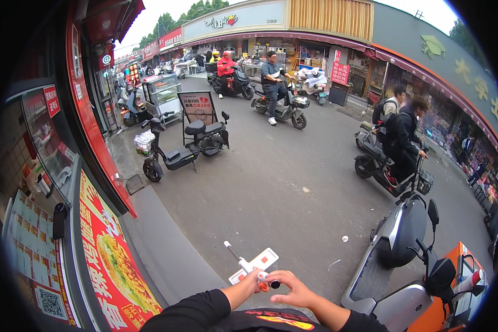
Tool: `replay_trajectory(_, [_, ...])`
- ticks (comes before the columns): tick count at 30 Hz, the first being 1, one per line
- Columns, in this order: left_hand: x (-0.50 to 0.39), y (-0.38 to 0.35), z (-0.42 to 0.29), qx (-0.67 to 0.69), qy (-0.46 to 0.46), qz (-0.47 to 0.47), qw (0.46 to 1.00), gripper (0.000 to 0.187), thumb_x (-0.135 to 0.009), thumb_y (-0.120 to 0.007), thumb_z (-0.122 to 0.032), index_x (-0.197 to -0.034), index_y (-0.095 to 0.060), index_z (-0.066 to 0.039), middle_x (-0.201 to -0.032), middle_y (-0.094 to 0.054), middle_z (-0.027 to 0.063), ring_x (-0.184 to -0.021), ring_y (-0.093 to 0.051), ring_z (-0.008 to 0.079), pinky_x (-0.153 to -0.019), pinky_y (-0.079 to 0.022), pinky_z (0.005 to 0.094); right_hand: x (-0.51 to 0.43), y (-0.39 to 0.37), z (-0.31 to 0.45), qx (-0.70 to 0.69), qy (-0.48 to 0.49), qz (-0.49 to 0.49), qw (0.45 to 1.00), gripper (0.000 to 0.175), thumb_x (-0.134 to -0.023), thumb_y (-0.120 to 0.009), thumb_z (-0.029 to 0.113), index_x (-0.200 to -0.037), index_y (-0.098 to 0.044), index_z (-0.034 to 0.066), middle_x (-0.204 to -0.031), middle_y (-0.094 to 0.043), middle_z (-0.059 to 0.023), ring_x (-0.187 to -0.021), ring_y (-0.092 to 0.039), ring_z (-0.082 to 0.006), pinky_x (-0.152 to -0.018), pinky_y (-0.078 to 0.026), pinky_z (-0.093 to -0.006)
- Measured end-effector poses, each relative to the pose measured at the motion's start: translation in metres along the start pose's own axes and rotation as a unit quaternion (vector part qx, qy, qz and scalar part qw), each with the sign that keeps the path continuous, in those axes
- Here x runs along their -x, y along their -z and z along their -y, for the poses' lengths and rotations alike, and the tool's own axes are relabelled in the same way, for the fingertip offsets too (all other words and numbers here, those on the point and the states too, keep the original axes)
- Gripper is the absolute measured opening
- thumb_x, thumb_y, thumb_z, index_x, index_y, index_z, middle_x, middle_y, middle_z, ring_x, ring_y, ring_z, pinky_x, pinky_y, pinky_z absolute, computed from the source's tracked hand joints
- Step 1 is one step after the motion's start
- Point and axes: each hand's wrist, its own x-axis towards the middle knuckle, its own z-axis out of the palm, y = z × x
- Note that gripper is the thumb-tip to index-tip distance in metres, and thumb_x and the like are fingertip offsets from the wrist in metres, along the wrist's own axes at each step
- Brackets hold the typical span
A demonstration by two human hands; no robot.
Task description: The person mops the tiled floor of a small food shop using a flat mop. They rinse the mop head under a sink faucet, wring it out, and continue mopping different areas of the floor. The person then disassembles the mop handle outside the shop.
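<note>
My left hand (pixel 251 282) is closed around the grip of a white and orange handheld device (pixel 243 265). A flat white plate (pixel 266 259) with orange squares forms part of it, and a thin rod (pixel 233 251) with a white tip sticks out toward the far left. The device's near end has a round black cap (pixel 275 284). Beside that cap is my right hand (pixel 294 288), thumb and fingers spread; its fingertips reach the device's near end, but whether they touch it I cannot tell. Both forearms wear black sleeves.
On the left runs a food stall counter (pixel 74 207) with a red poster (pixel 112 257). A grey scooter (pixel 377 261) stands close at right, beside an orange box (pixel 435 305). Further out are parked electric bikes (pixel 178 159), a sign board (pixel 198 108), and several riders, one in black (pixel 402 128).
</note>
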Motion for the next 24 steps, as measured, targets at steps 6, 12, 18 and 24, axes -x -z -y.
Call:
replay_trajectory(6, [-0.054, 0.058, -0.049, 0.138, 0.059, 0.292, 0.944, 0.016, -0.077, -0.056, -0.025, -0.087, -0.050, -0.014, -0.078, -0.057, 0.0019, -0.062, -0.058, 0.0198, -0.050, -0.046, 0.0360, -0.119, -0.078, -0.005, 0.033, 0.049, 0.002, 0.998, 0.021, -0.073, -0.069, 0.020, -0.072, -0.053, 0.0059, -0.083, -0.060, -0.0055, -0.084, -0.055, -0.0280, -0.075, -0.042, -0.0369])
replay_trajectory(12, [-0.055, 0.085, -0.088, 0.066, 0.091, 0.272, 0.956, 0.016, -0.077, -0.055, -0.025, -0.087, -0.050, -0.013, -0.078, -0.057, 0.0023, -0.063, -0.058, 0.0198, -0.050, -0.046, 0.0365, -0.165, -0.102, 0.014, -0.017, 0.006, -0.009, 1.000, 0.026, -0.080, -0.063, 0.018, -0.064, -0.047, 0.0046, -0.074, -0.060, -0.0054, -0.094, -0.058, -0.0232, -0.079, -0.042, -0.0383])
replay_trajectory(18, [-0.037, 0.147, -0.129, 0.008, 0.058, 0.132, 0.990, 0.015, -0.077, -0.054, -0.024, -0.086, -0.050, -0.013, -0.078, -0.058, 0.0027, -0.063, -0.058, 0.0199, -0.050, -0.046, 0.0370, -0.189, -0.087, 0.057, -0.106, 0.013, 0.057, 0.993, 0.029, -0.080, -0.063, 0.017, -0.064, -0.045, 0.0026, -0.065, -0.055, -0.0074, -0.073, -0.059, -0.0219, -0.069, -0.046, -0.0344])
replay_trajectory(24, [-0.008, 0.150, -0.173, 0.037, -0.015, -0.106, 0.994, 0.013, -0.077, -0.051, -0.022, -0.086, -0.049, -0.012, -0.077, -0.058, 0.0032, -0.063, -0.058, 0.0207, -0.050, -0.046, 0.0388, -0.199, -0.051, 0.091, -0.190, 0.088, 0.043, 0.977, 0.032, -0.084, -0.056, 0.014, -0.057, -0.043, 0.0042, -0.054, -0.048, -0.0050, -0.053, -0.050, -0.0182, -0.063, -0.048, -0.0355])
